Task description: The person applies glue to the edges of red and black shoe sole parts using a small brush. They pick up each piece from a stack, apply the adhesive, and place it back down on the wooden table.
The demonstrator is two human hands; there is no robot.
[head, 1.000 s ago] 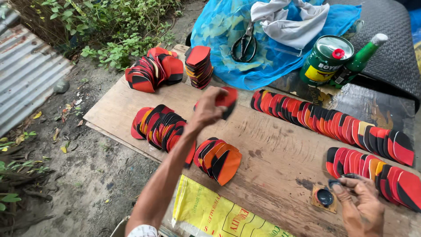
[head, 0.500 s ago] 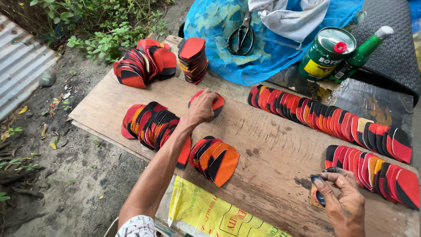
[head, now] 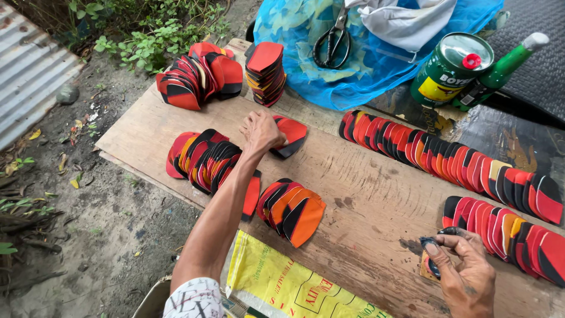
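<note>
**Left hand presses a red and black piece on the board, right hand holds a small dark object**

The fingers of the left hand [head: 260,132] are bent down and closed over the edge of a flat red and black piece [head: 288,136], which lies on the wooden board [head: 365,200]. The piece is touching the board and sticks out to the right of the knuckles. The arm comes from the lower edge of the view and crosses over a fanned group of the same pieces [head: 206,160]; another small fan with orange pieces [head: 292,206] lies just beside the forearm.

The fingers of the right hand [head: 465,277] are narrow, pinched around a small dark object [head: 431,259] near the board's lower right corner. I cannot tell what this object is. Just beside this hand a row of pieces [head: 506,232] overlaps, and a longer row [head: 453,159] lies above it.

Farther away, two stacks [head: 266,73] and [head: 197,73] stand at the far edge of the board. On the blue net [head: 365,70] lie scissors [head: 332,38]. A green tin can [head: 450,70] and a green bottle [head: 500,70] are at the right. A yellow bag [head: 288,285] lies below the board.
</note>
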